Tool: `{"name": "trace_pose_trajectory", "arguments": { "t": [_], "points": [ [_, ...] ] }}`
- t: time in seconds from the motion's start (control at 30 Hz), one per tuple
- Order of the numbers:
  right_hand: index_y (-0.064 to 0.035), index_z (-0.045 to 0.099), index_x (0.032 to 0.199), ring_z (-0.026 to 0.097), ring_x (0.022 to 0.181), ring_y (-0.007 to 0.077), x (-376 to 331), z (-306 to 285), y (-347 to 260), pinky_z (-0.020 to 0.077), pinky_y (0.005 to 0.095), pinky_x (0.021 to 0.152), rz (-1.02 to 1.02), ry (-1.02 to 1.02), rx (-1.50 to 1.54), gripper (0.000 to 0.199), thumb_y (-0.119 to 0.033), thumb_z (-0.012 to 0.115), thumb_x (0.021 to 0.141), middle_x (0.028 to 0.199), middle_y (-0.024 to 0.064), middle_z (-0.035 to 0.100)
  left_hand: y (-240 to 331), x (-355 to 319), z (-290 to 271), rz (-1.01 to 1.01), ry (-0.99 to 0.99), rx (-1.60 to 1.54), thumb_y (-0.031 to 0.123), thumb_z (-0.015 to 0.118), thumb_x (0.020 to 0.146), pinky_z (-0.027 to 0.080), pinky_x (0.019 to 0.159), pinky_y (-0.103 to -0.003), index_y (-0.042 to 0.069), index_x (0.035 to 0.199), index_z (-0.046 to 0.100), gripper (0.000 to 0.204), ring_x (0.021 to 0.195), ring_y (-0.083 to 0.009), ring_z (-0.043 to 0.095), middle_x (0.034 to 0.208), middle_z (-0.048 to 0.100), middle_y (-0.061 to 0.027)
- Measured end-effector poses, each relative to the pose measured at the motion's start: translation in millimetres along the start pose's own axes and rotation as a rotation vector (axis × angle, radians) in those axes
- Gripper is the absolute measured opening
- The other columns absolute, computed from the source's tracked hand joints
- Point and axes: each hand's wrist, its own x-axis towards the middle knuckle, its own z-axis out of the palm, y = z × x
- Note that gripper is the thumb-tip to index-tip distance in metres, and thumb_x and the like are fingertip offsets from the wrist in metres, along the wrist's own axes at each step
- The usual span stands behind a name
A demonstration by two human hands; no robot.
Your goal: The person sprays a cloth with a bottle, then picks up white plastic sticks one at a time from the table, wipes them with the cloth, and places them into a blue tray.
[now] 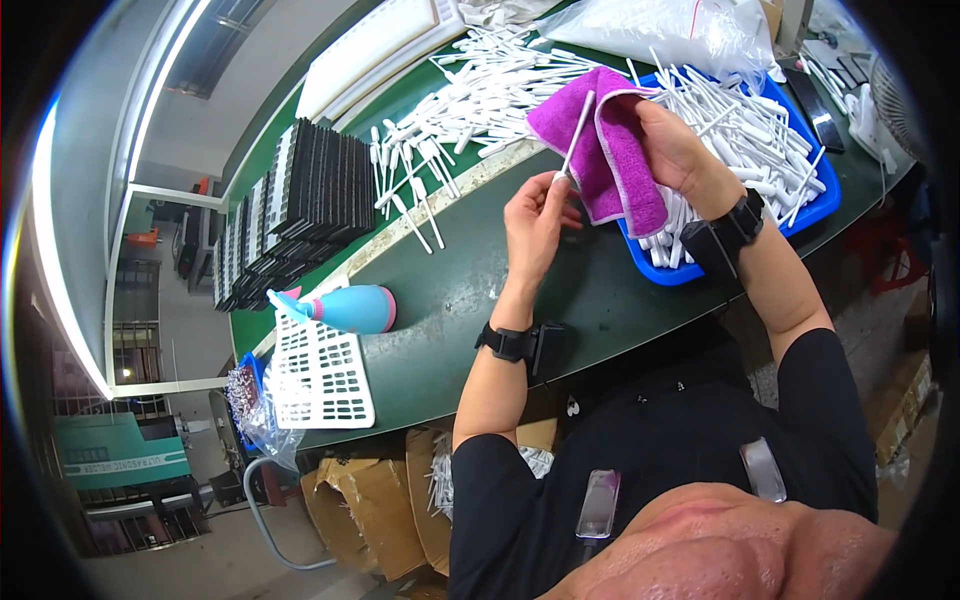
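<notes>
My left hand (537, 228) is closed, its thumb and fingers pinching the lower end of a thin white plastic stick (580, 132). The stick points up and slightly right, in front of a purple cloth (612, 145) with a pale edge. My right hand (678, 150) grips the cloth by its right side, which hangs in folds. Some of the right fingers are hidden behind the cloth. Just beyond and below that hand stands a blue tray (668, 275), heaped with similar white sticks (745, 135) that have a thicker end.
A loose pile of white sticks (480, 95) covers the far green bench. Stacked black trays (310, 190) stand at left, near a light blue spray bottle (358, 309) on a white slotted panel (325, 385). A clear plastic bag (670, 35) lies behind the tray; cardboard boxes (370, 510) are below.
</notes>
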Motion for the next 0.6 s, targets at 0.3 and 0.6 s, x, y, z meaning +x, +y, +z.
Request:
{"name": "trace_pose_trajectory", "arguments": {
  "t": [0.3, 0.6],
  "points": [
    [-0.0025, 0.053, 0.109, 0.060, 0.088, 0.0193, 4.4, -7.9, -3.4, 0.0502, 0.0331, 0.081, -0.045, 0.040, 0.132, 0.032, -0.020, 0.029, 0.095, 0.100, 0.0104, 0.061, 6.2, -5.7, 4.3, -0.070, -0.092, -0.537, 0.017, 0.043, 0.094, 0.048, 0.057, -0.024, 0.000, 0.108, 0.050, 0.023, 0.069, -0.0119, 0.054, 0.085, 0.055, -0.0047],
    [-0.0026, 0.053, 0.109, 0.060, 0.088, 0.0186, 13.5, -12.3, 0.3, 0.0501, 0.0330, 0.081, -0.033, 0.006, 0.157, 0.032, -0.021, 0.030, 0.095, 0.100, 0.0095, 0.061, 3.2, -3.5, -9.3, -0.042, -0.027, -0.657, 0.016, 0.044, 0.093, 0.037, 0.055, -0.023, 0.003, 0.109, 0.048, 0.021, 0.067, -0.0095, 0.045, 0.084, 0.051, -0.0010]
  ]
}}
